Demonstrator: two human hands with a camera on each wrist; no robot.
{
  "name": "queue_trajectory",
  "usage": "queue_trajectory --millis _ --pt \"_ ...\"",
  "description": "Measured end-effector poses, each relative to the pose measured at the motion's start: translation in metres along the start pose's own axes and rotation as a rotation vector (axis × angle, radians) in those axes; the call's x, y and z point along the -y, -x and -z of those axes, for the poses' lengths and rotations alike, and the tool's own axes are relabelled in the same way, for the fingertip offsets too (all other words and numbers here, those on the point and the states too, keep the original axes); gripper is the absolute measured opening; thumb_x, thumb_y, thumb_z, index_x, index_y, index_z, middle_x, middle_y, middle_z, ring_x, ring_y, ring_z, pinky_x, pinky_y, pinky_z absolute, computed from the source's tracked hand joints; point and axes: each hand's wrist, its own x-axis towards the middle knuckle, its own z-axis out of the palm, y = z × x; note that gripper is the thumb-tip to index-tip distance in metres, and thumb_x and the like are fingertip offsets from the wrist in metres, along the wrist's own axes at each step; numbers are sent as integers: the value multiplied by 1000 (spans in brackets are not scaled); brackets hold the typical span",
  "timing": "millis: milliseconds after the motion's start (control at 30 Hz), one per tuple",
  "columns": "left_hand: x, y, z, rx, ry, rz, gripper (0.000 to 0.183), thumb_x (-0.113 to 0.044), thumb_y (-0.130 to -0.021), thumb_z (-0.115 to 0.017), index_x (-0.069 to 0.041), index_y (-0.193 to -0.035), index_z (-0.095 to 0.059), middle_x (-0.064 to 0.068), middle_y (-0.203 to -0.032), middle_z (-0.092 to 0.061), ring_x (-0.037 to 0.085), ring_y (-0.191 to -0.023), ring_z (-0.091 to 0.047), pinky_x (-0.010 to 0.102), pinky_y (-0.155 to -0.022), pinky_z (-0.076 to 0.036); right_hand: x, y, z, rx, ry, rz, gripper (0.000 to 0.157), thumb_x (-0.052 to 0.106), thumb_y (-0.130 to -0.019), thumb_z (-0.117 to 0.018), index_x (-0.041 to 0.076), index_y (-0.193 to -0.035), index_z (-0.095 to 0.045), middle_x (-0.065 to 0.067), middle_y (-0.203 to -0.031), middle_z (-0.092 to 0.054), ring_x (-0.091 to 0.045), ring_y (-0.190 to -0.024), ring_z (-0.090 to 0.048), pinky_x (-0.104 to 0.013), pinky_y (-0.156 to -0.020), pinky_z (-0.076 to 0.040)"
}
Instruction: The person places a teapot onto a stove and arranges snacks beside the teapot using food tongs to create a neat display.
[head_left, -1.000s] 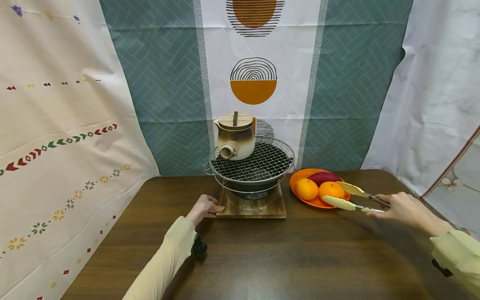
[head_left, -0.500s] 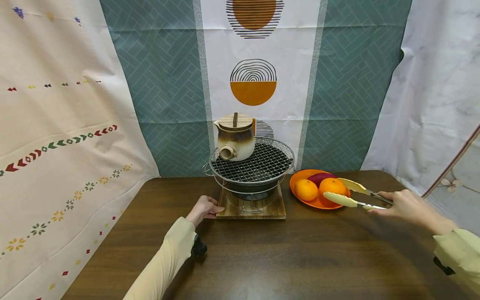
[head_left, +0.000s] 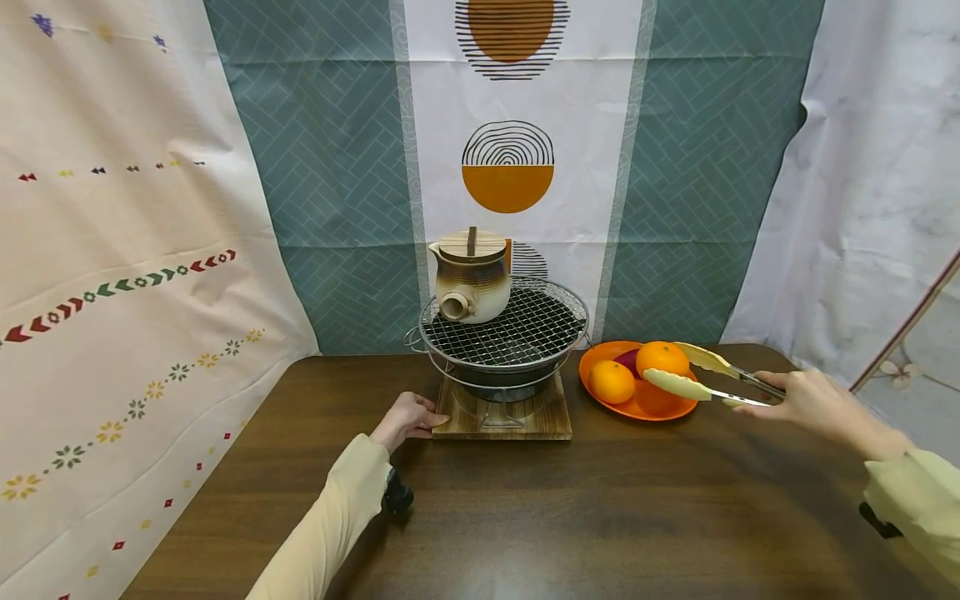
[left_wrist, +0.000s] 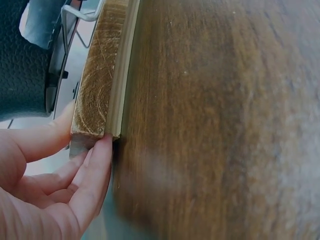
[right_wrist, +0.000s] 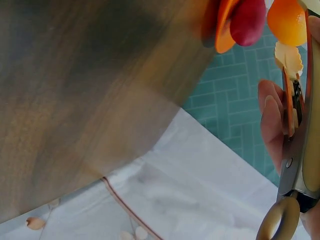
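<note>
My left hand [head_left: 410,416] grips the left front corner of a square wooden board [head_left: 551,423], thumb on top and fingers beneath, as the left wrist view shows. In my right hand [head_left: 806,404] is a pair of tongs [head_left: 716,395] with cream tips. Between those tips sits an orange [head_left: 662,359], raised above the orange plate [head_left: 651,407]. A second orange [head_left: 611,382] and a purple sweet potato [right_wrist: 248,22] lie on the plate; in the head view the raised orange partly hides the sweet potato.
On the board stands a round dark grill with a wire mesh [head_left: 540,325]. A clay teapot [head_left: 472,287] with a wooden lid sits on the mesh, its hollow handle facing forward. Patterned cloths [head_left: 337,208] hang behind the brown table [head_left: 525,517] and at both sides.
The tongs have closed in on the right orange and lifted it up off the plate. My left hand has stayed on the board's corner.
</note>
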Motion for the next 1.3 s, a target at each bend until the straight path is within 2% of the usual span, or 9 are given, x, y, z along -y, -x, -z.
queue_trajectory --millis 233,433,733,933,1300 --pt "2 -2 0 -10 22 4 42 0 -76 -70 18 -107 -49 20 -94 -52 23 -69 -53 41 -69 -50 4 -7 13 -5 -18 -7 65 41 -68 -77 -9 -106 -62 4 -52 -44 -15 -45 -42 -34 -41 -38" --pt "3 -2 1 -11 27 4 43 1 -76 -70 19 -108 -49 19 -95 -53 22 -70 -55 41 -69 -50 8 -17 24 8 -43 -58 70 40 -69 -76 -15 -109 -57 2 -48 -42 -16 -44 -38 -30 -37 -32" --pt "2 1 0 -23 49 -6 42 1 -75 -71 18 -107 -50 18 -93 -53 21 -68 -53 39 -67 -51 12 -33 38 -12 -59 -52 62 40 -69 -77 -7 -107 -63 4 -51 -47 -17 -47 -40 -30 -39 -32" --pt "3 0 0 -21 45 -2 40 1 -75 -71 18 -105 -50 17 -88 -53 20 -65 -53 38 -65 -51 16 -42 43 -17 -54 -43 64 40 -68 -77 -8 -107 -62 3 -54 -50 -18 -48 -41 -30 -39 -33" --pt "1 0 -1 -28 17 3 40 1 -76 -70 18 -106 -51 19 -90 -54 22 -67 -53 39 -66 -51 22 -54 48 -109 -15 19 54 38 -66 -79 -2 -100 -67 8 -46 -36 -14 -41 -34 -28 -37 -30"
